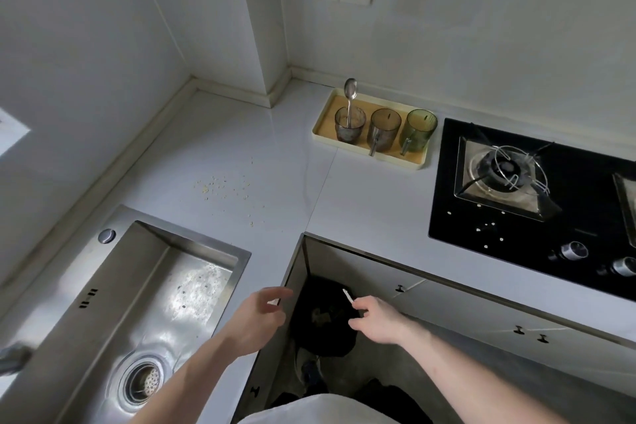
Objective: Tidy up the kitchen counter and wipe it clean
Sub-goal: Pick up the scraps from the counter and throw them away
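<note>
The white L-shaped counter [282,162] carries a scatter of yellow crumbs [223,184] near the sink. Below the counter's inner corner stands a black bin [323,317] with scraps inside. My right hand [377,320] hovers over the bin and pinches a small white scrap [347,295] between thumb and forefinger. My left hand [260,317] hangs at the bin's left side, fingers loosely spread, holding nothing.
A steel sink [144,299] lies at the left, crumbs on its floor. A yellow tray [327,120] at the back holds three glass mugs, one with a spoon [350,100]. A black gas hob [537,196] fills the right. Cabinet doors [464,306] run under the counter.
</note>
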Demonstrator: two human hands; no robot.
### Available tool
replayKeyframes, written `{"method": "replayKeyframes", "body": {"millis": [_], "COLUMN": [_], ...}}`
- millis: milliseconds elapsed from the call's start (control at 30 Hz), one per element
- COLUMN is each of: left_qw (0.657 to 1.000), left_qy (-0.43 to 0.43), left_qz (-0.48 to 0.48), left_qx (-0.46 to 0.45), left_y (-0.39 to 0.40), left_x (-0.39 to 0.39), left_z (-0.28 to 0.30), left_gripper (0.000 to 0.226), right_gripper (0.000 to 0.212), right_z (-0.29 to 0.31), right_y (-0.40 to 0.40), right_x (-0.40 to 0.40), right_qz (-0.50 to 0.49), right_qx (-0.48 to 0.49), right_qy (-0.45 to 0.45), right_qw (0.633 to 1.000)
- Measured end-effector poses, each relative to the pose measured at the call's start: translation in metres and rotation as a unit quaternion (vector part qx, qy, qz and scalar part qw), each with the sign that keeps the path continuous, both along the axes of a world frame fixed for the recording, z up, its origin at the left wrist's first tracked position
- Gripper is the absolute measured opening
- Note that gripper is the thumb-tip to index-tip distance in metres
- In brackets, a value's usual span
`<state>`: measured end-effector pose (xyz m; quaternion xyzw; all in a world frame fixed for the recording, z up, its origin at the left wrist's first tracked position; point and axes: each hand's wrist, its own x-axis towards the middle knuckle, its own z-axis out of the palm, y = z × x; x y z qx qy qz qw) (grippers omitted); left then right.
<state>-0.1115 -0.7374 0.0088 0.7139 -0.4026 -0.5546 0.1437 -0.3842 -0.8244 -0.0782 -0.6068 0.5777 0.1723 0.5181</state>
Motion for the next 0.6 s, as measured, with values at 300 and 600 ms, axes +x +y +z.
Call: {"method": "replayKeyframes", "body": {"millis": [300,600], "left_qw": [0.997,0.986], "left_qy": [-0.014,-0.030], "left_qz": [-0.015,-0.109], "left_qx": [-0.073,-0.122], "left_y": [-0.009,-0.032], "left_x": [-0.003,-0.038], "left_z": [0.019,0.025], "left_gripper": [0.051,0.054], "right_gripper": [0.049,0.042], "right_z": [0.009,0.053], "right_y": [0.001,0.017], "right_x": [0.008,-0.042], "right_qz": [0.004,-0.129], "right_qx": [-0.031,-0.095], "right_qy": [-0.029,-0.112], "right_qw": [0.999,0.981]}}
